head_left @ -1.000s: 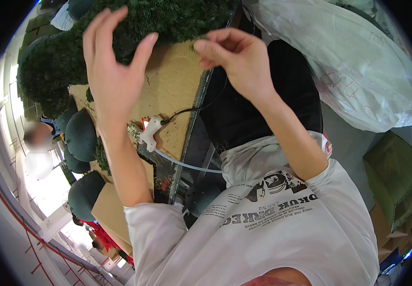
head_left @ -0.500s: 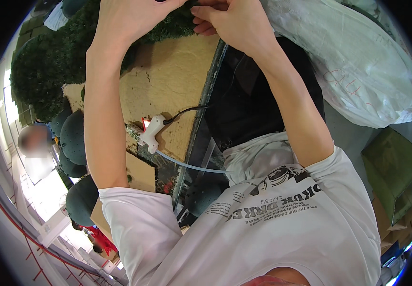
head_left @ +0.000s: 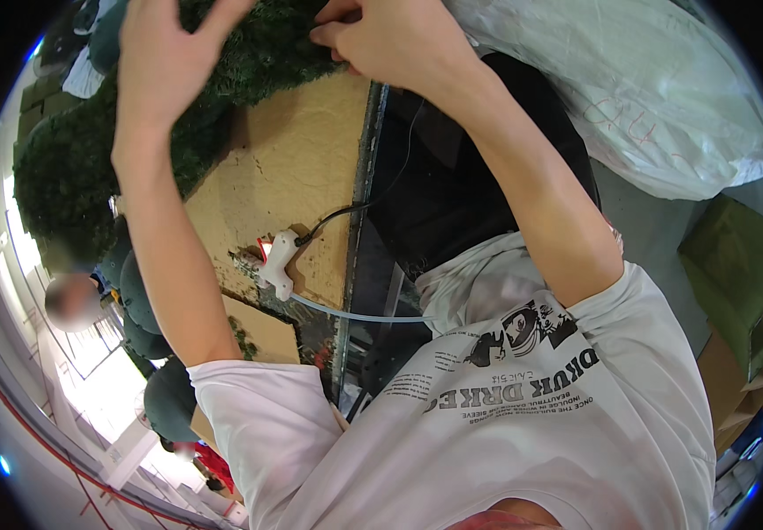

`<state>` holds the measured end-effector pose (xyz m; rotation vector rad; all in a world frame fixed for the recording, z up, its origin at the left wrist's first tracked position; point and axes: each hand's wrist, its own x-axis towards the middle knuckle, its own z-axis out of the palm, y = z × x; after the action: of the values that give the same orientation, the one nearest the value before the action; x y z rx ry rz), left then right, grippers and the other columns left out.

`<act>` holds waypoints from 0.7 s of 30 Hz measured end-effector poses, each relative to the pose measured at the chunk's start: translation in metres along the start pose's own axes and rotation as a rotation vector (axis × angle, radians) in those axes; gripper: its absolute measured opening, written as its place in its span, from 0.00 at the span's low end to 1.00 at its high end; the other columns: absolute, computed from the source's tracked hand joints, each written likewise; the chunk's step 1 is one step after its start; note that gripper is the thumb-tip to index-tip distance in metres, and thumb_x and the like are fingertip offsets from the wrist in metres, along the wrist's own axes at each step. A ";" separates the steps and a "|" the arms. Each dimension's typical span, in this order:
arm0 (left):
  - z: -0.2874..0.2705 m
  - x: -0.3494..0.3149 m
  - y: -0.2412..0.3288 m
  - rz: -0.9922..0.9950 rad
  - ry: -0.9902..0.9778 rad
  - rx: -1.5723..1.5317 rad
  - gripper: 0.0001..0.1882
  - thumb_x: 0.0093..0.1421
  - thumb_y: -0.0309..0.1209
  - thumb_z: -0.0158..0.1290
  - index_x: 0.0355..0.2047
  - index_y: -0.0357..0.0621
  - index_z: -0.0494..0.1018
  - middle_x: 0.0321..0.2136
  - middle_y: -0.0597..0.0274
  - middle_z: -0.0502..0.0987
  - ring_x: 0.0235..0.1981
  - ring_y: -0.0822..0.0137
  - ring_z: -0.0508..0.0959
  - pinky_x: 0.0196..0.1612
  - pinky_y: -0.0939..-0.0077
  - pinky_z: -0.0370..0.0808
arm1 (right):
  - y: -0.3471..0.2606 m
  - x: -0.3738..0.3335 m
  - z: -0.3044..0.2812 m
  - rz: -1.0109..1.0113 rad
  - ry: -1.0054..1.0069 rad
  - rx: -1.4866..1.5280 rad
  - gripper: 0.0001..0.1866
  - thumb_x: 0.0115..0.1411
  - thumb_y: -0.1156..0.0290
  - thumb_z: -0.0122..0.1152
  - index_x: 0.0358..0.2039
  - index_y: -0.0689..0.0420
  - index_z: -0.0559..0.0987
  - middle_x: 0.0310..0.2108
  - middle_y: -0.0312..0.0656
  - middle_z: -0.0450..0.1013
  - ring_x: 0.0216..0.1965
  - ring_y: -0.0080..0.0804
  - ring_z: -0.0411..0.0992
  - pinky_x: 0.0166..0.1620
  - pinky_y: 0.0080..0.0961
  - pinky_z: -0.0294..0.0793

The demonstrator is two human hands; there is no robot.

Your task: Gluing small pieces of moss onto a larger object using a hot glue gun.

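Lying between left hand (head_left: 162, 57) and right fingers (head_left: 332, 34): dark green foliage (head_left: 265, 57).

Dark green foliage (head_left: 262, 57); tan board (head_left: 297, 155); white glue gun (head_left: 280, 263).

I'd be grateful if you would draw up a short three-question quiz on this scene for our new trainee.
1. True or false: the white glue gun is in the right hand.
2. Fill in the blank: the cord joined to the glue gun is ____ in colour.
3. Which is the left hand nearest to: (a) the large white bag, (b) the green foliage, (c) the glue gun?

Key: 1. False; it lies on the tan board. 2. Black. 3. b.
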<state>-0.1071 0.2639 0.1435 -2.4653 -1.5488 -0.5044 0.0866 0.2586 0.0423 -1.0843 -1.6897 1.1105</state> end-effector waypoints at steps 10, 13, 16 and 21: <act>-0.020 0.062 -0.102 -0.216 -0.216 -0.254 0.29 0.75 0.42 0.51 0.63 0.27 0.62 0.53 0.37 0.74 0.47 0.48 0.78 0.52 0.59 0.76 | 0.013 0.009 0.017 0.054 0.111 0.052 0.09 0.55 0.75 0.64 0.32 0.68 0.87 0.31 0.62 0.81 0.36 0.58 0.82 0.44 0.44 0.81; -0.012 0.075 -0.118 -0.292 -0.342 -0.230 0.29 0.76 0.43 0.48 0.63 0.28 0.63 0.55 0.37 0.72 0.49 0.48 0.78 0.54 0.59 0.75 | 0.010 0.008 0.018 0.072 0.132 0.040 0.09 0.54 0.75 0.65 0.31 0.68 0.87 0.31 0.62 0.81 0.35 0.57 0.82 0.43 0.43 0.82; -0.003 0.080 -0.125 -0.300 -0.444 -0.262 0.32 0.78 0.46 0.40 0.69 0.30 0.58 0.65 0.34 0.65 0.61 0.46 0.72 0.63 0.58 0.70 | 0.006 0.008 0.019 0.155 0.113 0.008 0.09 0.53 0.76 0.65 0.31 0.68 0.87 0.30 0.62 0.81 0.36 0.57 0.82 0.43 0.43 0.82; 0.004 0.081 -0.130 -0.389 -0.501 -0.367 0.34 0.80 0.47 0.28 0.76 0.37 0.46 0.76 0.41 0.47 0.75 0.44 0.54 0.76 0.57 0.54 | 0.003 0.011 0.019 0.188 0.121 -0.038 0.08 0.53 0.77 0.65 0.31 0.68 0.86 0.32 0.62 0.81 0.38 0.58 0.82 0.43 0.45 0.82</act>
<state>-0.1908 0.3898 0.1674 -2.7043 -2.3480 -0.2452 0.0661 0.2650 0.0363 -1.3296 -1.5444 1.1082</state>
